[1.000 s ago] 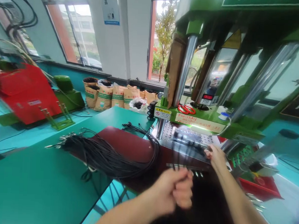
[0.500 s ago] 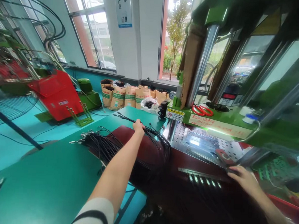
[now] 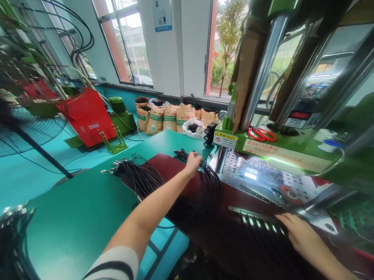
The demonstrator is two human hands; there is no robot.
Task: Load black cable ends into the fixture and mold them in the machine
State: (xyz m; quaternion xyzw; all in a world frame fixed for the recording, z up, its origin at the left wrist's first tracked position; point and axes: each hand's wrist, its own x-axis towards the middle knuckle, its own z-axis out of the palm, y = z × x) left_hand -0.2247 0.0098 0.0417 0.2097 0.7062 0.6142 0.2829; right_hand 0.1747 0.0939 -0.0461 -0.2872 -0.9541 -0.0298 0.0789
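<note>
My left hand [image 3: 193,161] is closed at the far end of a bundle of black cables [image 3: 210,180], which curves over the dark red board [image 3: 164,163]. Whether its fingers grip the cables is too small to tell. My right hand [image 3: 294,229] reaches over the board's right part, fingertips at the right end of a metal strip [image 3: 248,211]. Several bright metal cable ends [image 3: 260,224] stick out below that strip. Another heap of black cables [image 3: 138,177] lies to the left of my left forearm, its metal tips pointing left.
A green press [image 3: 267,143] with red scissors [image 3: 261,134] on it stands at the right, over a perforated metal plate [image 3: 229,164]. More cables [image 3: 9,239] lie at the lower left of the green table [image 3: 78,218]. Sacks [image 3: 171,116] stand by the wall.
My left hand has moved right towards the curved bundle; the cables that stuck out left of it no longer do. My right hand has left the dark bar and moved to the metal strip. The view has shifted.
</note>
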